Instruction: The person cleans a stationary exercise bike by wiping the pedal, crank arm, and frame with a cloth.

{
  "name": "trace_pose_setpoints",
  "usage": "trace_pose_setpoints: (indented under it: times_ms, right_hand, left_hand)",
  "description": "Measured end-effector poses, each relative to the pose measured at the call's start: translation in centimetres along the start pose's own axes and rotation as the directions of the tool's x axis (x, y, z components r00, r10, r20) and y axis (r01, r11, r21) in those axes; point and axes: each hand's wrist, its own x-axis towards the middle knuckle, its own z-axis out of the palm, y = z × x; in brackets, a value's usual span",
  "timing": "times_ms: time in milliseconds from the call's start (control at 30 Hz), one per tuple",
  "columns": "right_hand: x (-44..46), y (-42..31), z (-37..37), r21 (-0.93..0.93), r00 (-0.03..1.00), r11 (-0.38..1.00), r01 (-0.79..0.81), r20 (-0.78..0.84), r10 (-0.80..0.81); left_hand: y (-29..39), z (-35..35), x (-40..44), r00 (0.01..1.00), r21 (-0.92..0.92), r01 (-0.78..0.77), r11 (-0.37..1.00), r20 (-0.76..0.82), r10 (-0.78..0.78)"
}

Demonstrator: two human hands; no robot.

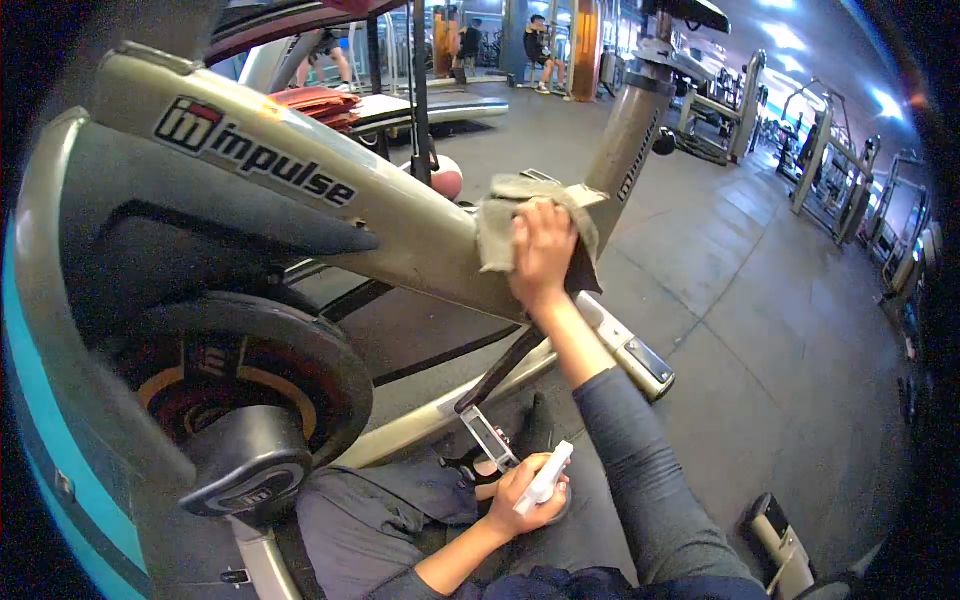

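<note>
My right hand (545,250) presses a grey-beige cloth (497,225) onto the frame of an exercise bike (425,245), where the slanted beam meets the seat post. The fingers are bent over the cloth and cover part of it. Low in front of my lap, my left hand (530,497) is wrapped round a spray bottle with a white trigger head (545,478); the bottle's body is mostly hidden by the hand. Just above that hand hangs a pedal (488,438) on its dark crank. "Impulse" lettering (285,165) runs along the beam.
A dark flywheel (335,375) and a black housing (250,455) are close on my left. Base feet of the bike (640,360) rest on the floor. A red-white ball (446,178) lies beyond the beam. Weight machines (825,170) line the right; a seated person (540,50) is far back.
</note>
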Motion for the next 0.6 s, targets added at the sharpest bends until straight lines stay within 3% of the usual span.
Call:
trace_pose_setpoints:
  times_ms: [67, 133, 200, 300, 333, 400, 600]
  right_hand:
    - [-0.6, -3.8, 0.3, 0.063, 0.998, 0.997, 0.051, -0.029, -0.049]
    - [-0.8, -4.4, 0.3, 0.105, 0.997, 0.992, 0.066, -0.039, -0.062]
    - [-0.7, -3.5, 0.0, 0.123, 0.991, 0.984, 0.131, -0.005, -0.131]
    - [0.2, 1.3, -0.5, 0.108, 0.886, 0.889, 0.445, 0.088, -0.454]
    - [0.6, 2.3, -0.6, 0.100, 0.864, 0.869, 0.484, 0.103, -0.493]
    - [0.9, 3.7, -0.9, 0.097, 0.879, 0.888, 0.449, 0.132, -0.459]
    - [1.2, 7.6, -0.5, 0.036, 0.967, 0.966, 0.256, 0.007, -0.256]
  left_hand:
    - [0.4, -0.3, 0.1, 0.999, 0.241, -0.043, 0.970, -0.008, 0.046]
    - [0.4, -0.5, -0.2, 1.000, 0.245, -0.030, 0.969, -0.003, 0.031]
    - [-0.2, -0.4, -0.6, 0.998, 0.023, 0.056, 0.998, 0.036, -0.057]
    - [-0.3, -0.5, -0.7, 0.997, -0.051, 0.058, 0.997, 0.047, -0.055]
    - [-0.2, -0.6, -0.5, 0.997, -0.087, 0.059, 0.995, 0.052, -0.055]
    - [-0.4, -0.5, -0.6, 0.997, -0.116, 0.065, 0.991, 0.043, -0.060]
    - [-0.3, -0.5, -0.6, 0.998, -0.077, 0.055, 0.996, 0.030, -0.052]
